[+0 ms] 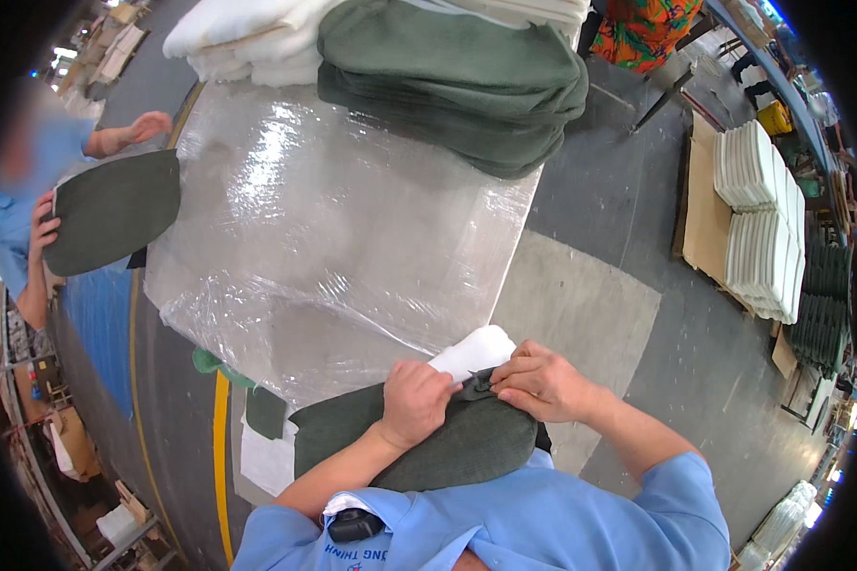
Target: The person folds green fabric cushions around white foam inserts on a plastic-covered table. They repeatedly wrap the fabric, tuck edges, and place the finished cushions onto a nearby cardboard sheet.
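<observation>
A dark green felt cover (448, 443) lies against my chest at the near edge of the plastic-wrapped table (333, 238). A white foam pad (471, 353) sticks out of its open end. My left hand (414, 402) pinches the cover's edge beside the pad. My right hand (541, 383) grips the same opening from the right, fingers closed on the fabric. The two hands almost touch.
A stack of green covers (457, 81) and white pads (248, 43) sits at the table's far end. A co-worker on the left holds another green piece (112, 211). White pad stacks (760, 219) rest on a pallet at right. More green and white pieces (267, 433) hang below the table.
</observation>
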The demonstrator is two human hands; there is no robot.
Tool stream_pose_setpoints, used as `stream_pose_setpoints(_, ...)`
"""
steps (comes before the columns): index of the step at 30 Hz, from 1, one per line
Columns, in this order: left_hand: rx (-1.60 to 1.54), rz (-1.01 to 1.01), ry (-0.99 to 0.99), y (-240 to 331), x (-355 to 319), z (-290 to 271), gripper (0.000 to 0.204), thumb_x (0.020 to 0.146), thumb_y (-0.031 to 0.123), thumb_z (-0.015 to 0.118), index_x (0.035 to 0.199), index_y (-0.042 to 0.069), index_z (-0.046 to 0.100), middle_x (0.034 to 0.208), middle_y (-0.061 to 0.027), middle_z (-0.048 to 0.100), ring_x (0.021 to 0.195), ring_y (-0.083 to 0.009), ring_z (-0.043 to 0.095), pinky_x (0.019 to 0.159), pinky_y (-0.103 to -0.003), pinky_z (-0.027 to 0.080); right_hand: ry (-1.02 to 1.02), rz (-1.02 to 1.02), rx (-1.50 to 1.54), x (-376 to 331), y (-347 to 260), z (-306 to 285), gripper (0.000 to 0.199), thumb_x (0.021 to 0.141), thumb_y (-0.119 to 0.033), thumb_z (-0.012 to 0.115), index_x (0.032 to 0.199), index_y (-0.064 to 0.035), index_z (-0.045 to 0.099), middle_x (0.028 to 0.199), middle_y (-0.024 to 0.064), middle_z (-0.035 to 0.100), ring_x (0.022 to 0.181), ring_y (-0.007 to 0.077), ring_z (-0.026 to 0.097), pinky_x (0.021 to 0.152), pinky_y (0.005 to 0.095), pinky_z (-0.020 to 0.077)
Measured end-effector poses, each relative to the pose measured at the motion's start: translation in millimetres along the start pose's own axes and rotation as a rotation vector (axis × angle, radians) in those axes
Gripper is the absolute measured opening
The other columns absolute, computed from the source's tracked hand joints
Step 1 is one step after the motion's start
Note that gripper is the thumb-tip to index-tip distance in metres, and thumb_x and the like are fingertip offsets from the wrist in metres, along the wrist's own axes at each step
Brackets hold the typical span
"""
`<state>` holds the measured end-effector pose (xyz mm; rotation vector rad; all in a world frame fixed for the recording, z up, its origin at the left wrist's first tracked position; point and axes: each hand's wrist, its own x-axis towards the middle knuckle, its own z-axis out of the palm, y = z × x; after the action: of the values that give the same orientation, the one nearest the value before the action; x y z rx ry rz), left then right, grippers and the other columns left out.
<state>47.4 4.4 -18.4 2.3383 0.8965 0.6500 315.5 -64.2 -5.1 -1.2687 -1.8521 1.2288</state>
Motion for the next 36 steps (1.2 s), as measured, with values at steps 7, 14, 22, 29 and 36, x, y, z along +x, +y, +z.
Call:
stream_pose_setpoints(7,-0.079,0.114,-0.075,10.9,-13.4,-2.7,0.023,0.074,0.013,0.088,0.092,0.007,0.073,0.08,-0.0016,0.059,0.073,-0.0242,0.057,0.068,-0.039,0.045,-0.269,0.32,0.35,23.7,22.6,-26.8,0.016,0.101,-0.013,0.068,0.111,-0.0067,0.079,0.108,0.0109,0.075,0.103,0.0298,0.068,0.09,0.0427,0.0545)
stream_pose_setpoints(14,-0.098,0.15,-0.044,8.7,-13.8,2.5,0.024,0.074,0.012,0.089,0.092,0.007,0.074,0.08,-0.0009,0.057,0.073,-0.023,0.056,0.068,-0.037,0.045,-0.754,0.131,0.144,93.2,34.8,-19.7,0.021,0.098,-0.005,0.063,0.115,-0.0092,0.073,0.105,0.0131,0.071,0.096,0.0327,0.07,0.084,0.0456,0.0527)
stream_pose_setpoints(22,-0.199,-0.15,-0.011,0.4,-13.7,10.2,0.016,0.087,0.015,0.081,0.095,0.006,0.071,0.085,-0.009,0.059,0.08,-0.0315,0.061,0.071,-0.042,0.048,-0.662,0.048,-0.092,102.9,21.5,-27.2,0.007,0.096,-0.008,0.064,0.103,-0.0047,0.064,0.102,0.0143,0.068,0.095,0.0353,0.07,0.079,0.0464,0.0539)
stream_pose_setpoints(29,-0.603,-0.728,-0.493,-36.8,6.5,30.4,0.046,0.09,0.03,0.083,0.113,-0.007,0.068,0.1,-0.0174,0.075,0.093,-0.0205,0.069,0.085,-0.038,0.054,-0.4,0.166,-0.354,85.3,36.1,-4.7,0.015,0.092,-0.01,0.067,0.106,-0.0053,0.064,0.107,0.0127,0.069,0.101,0.0365,0.071,0.081,0.0499,0.0553)
stream_pose_setpoints(36,-0.248,-0.662,-0.468,-29.8,38.3,39.3,0.031,0.083,0.022,0.085,0.098,-0.001,0.07,0.085,-0.0213,0.072,0.082,-0.0365,0.07,0.079,-0.045,0.054,-0.103,0.221,-0.525,66.3,15.6,12.6,0.017,0.091,-0.009,0.065,0.107,-0.0058,0.066,0.109,0.0141,0.07,0.102,0.0378,0.07,0.085,0.0497,0.0556)
